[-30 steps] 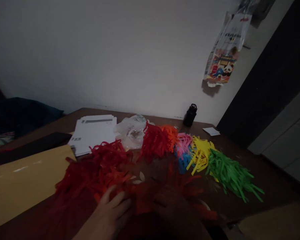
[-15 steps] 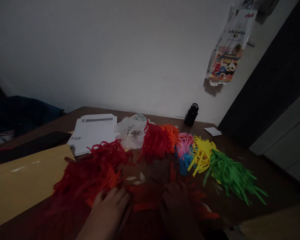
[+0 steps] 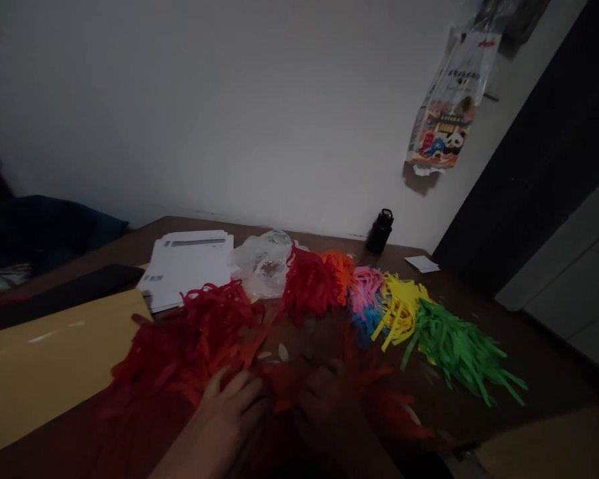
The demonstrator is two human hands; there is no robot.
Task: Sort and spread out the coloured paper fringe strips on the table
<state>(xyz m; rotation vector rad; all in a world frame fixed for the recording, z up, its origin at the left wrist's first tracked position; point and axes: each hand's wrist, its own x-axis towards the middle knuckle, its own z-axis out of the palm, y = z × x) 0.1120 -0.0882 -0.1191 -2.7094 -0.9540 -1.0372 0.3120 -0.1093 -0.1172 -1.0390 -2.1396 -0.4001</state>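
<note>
My left hand [image 3: 235, 407] and right hand [image 3: 325, 398] curl over flat, ribbon-like orange strips [image 3: 283, 380] on the brown table [image 3: 395, 263]; too dark to tell whether either grips. Curly red strips [image 3: 180, 342] lie tangled at left; crumpled translucent bag [image 3: 260, 265] beyond; shaggy green bundle [image 3: 462, 351] at right.

Our left hand [image 3: 234, 406] is at the left end of the orange paper [image 3: 282, 380], back of the hand up, knuckles raised and fingers bent down toward it. Our right hand [image 3: 322, 396], in deep shadow, mirrors it at the paper's right end, fingers curled inward. Both forearms slant up toward the paper from its near side, the left one paler. Our fingertips are hidden, so how firmly we grip is unclear.
</note>
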